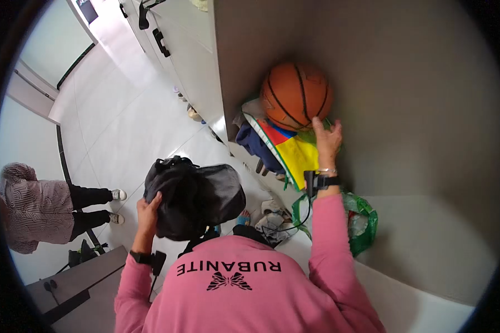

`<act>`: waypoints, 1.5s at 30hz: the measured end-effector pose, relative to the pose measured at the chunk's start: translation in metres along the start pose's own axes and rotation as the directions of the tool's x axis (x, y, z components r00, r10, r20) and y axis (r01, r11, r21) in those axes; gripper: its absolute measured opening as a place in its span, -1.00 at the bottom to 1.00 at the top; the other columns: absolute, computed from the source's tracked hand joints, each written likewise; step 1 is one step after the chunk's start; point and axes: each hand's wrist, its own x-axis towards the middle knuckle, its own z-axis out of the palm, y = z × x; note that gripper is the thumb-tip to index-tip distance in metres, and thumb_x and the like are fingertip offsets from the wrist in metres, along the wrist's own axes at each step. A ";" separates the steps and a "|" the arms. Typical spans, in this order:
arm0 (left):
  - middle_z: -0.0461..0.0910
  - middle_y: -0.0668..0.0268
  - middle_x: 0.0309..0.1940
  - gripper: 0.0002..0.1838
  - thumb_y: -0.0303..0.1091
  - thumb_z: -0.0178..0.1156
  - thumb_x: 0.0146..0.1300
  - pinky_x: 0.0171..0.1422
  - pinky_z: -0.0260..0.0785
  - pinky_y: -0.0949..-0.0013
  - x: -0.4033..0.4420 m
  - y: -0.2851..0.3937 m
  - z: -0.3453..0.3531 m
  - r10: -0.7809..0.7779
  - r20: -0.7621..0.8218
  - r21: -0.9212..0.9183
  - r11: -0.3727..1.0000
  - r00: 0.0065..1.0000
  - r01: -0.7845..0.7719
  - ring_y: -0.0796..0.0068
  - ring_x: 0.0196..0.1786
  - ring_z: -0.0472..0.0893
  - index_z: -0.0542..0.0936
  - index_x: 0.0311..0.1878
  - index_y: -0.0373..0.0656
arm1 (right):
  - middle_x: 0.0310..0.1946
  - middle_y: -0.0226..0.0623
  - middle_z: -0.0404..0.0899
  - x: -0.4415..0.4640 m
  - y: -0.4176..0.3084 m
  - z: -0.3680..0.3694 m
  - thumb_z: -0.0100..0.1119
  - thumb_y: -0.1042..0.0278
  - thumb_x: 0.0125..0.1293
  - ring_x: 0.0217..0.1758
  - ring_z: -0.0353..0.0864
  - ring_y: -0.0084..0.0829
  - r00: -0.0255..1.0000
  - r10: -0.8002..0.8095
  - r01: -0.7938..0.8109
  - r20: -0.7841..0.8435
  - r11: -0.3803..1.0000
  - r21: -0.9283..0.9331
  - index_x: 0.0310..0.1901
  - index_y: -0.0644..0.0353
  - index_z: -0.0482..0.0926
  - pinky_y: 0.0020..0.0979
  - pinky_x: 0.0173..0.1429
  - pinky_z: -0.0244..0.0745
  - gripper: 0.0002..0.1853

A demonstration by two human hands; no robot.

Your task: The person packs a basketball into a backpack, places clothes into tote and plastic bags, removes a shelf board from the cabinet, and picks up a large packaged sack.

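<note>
My left hand (148, 213) is closed on the edge of a black backpack (222, 191), which hangs in front of my body with a wide panel spread to the right. To the right, my right hand (328, 136) reaches into a grey recess, its fingers apart. The fingertips overlap the lower edge of an orange basketball (297, 94) in view; whether they press on it I cannot tell. Under the ball lies a yellow, red and blue bag (297, 158), with dark blue cloth (255, 147) beside it.
A green and clear plastic bag (364, 227) sits below my right forearm. Shoes (272, 222) lie near my feet, and more stand along the white cabinet (189, 50). Another person in a patterned top (41, 211) stands at the left, above a grey bench (78, 286).
</note>
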 end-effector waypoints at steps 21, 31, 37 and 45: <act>0.56 0.25 -0.45 -0.74 -0.30 0.17 0.19 -0.43 0.44 0.36 0.019 0.089 0.154 -0.055 0.228 -0.266 0.957 0.972 0.116 0.46 -0.50 0.56 0.51 -0.22 -0.34 | 0.20 0.09 0.28 0.078 -0.041 0.014 0.26 -0.13 0.01 0.26 0.27 0.01 0.839 -0.316 0.312 0.443 0.946 0.086 0.23 0.26 0.27 -0.21 0.28 0.21 -0.17; 0.61 0.24 -0.32 -0.64 -0.22 0.27 0.14 -0.16 0.43 0.31 0.098 0.076 0.270 -0.018 0.273 0.020 1.000 0.962 0.013 0.38 -0.30 0.58 0.55 -0.15 -0.33 | -0.08 0.01 0.51 0.016 -0.014 -0.022 0.30 0.09 0.02 0.01 0.44 0.03 0.710 -0.687 0.702 0.157 0.708 -0.075 -0.07 0.20 0.51 -0.20 0.06 0.35 -0.52; 0.58 0.14 -0.41 -0.51 -0.11 0.38 0.00 -0.33 0.39 0.31 0.114 0.070 0.285 -0.028 0.324 0.149 0.989 0.946 -0.022 0.41 -0.38 0.55 0.55 -0.32 -0.45 | -0.55 -0.11 0.48 0.106 -0.013 -0.012 0.21 -0.01 0.14 -0.46 0.42 -0.38 0.949 -0.218 0.280 0.228 0.916 -0.286 -0.36 0.36 0.53 -0.36 -0.31 0.32 -0.54; 0.56 0.17 -0.51 -0.46 -0.03 0.37 -0.02 -0.42 0.37 0.29 0.121 0.084 0.286 -0.020 0.300 0.138 0.990 0.954 -0.023 0.41 -0.50 0.53 0.55 -0.42 -0.47 | -0.12 -0.21 0.56 0.144 0.016 -0.017 0.12 -0.24 0.13 -0.03 0.49 -0.33 0.768 -0.046 0.127 0.638 0.988 -0.082 -0.06 0.27 0.54 -0.34 0.08 0.32 -0.36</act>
